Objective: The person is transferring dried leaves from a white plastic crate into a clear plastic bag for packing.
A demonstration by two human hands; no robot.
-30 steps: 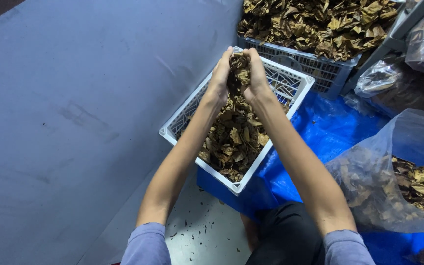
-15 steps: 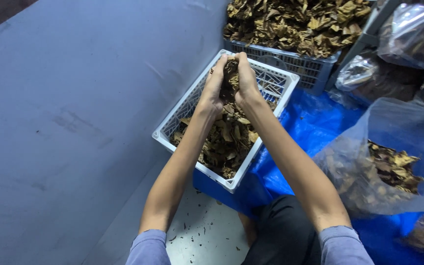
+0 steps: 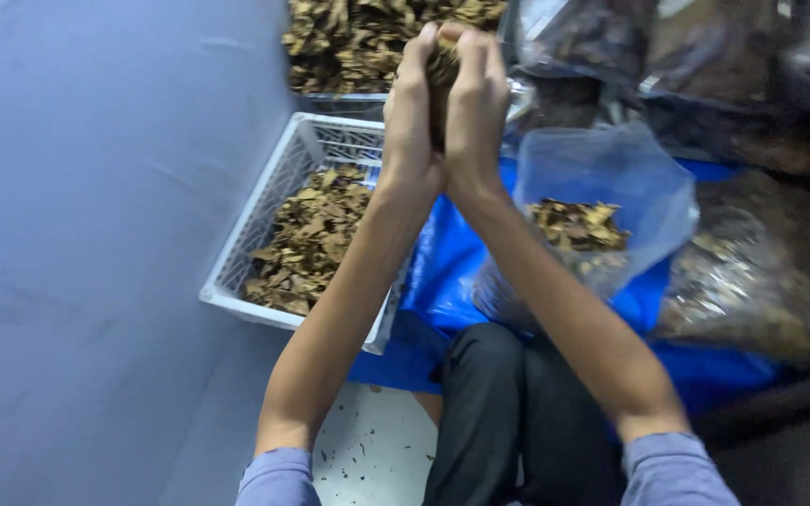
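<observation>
My left hand [image 3: 408, 117] and my right hand [image 3: 477, 108] are pressed together, palms facing, around a clump of dried brown leaves [image 3: 441, 70] that shows between the fingers. The hands are raised above the right edge of a white slatted plastic crate [image 3: 269, 201] half filled with loose dried leaves [image 3: 309, 239]. To the right, just below the hands, an open clear plastic bag [image 3: 602, 178] holds more dried leaves.
A second crate heaped with dried leaves [image 3: 358, 37] stands behind. Several filled clear bags [image 3: 752, 272] lie on a blue tarp [image 3: 452, 262] at right. A grey wall [image 3: 86, 206] runs along the left. My dark-trousered knees [image 3: 508, 412] are below; leaf crumbs dot the white floor [image 3: 367, 459].
Both hands, still cupped on the leaves, have lifted out of the white crate and shifted right toward the open bag; the view has swung right.
</observation>
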